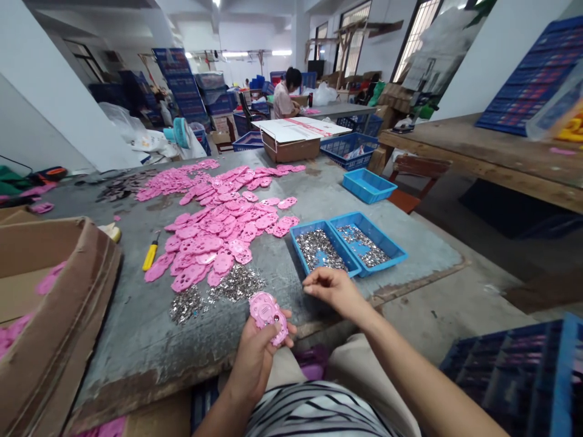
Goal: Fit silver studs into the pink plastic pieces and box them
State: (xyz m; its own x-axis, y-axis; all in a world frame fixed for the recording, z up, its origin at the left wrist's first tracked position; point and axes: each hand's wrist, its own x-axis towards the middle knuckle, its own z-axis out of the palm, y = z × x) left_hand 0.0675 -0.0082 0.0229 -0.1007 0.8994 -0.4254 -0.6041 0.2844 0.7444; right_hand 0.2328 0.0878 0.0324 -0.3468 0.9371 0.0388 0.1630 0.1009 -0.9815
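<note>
My left hand (262,346) is closed around a pink plastic casing piece (268,317), thumb pressed on its face near a small dark hole or metal bit. My right hand (334,291) hovers by the near edge of a blue tray (298,258) holding small metal parts (319,247). Its fingers are curled with the tips pinched; whatever they hold is too small to make out. A second blue tray (401,254) with similar metal parts (364,243) sits alongside. Loose metal pieces (237,283) lie on the table beyond my left hand, next to heaped pink casing pieces (218,224).
A yellow-handled screwdriver (150,256) lies left of the pink heap. An open cardboard box (91,267) stands at the left. Farther back are another blue tray (368,186) and a flat-topped carton (296,149). A person (286,97) sits at a rear table. Blue crates (514,376) stand lower right.
</note>
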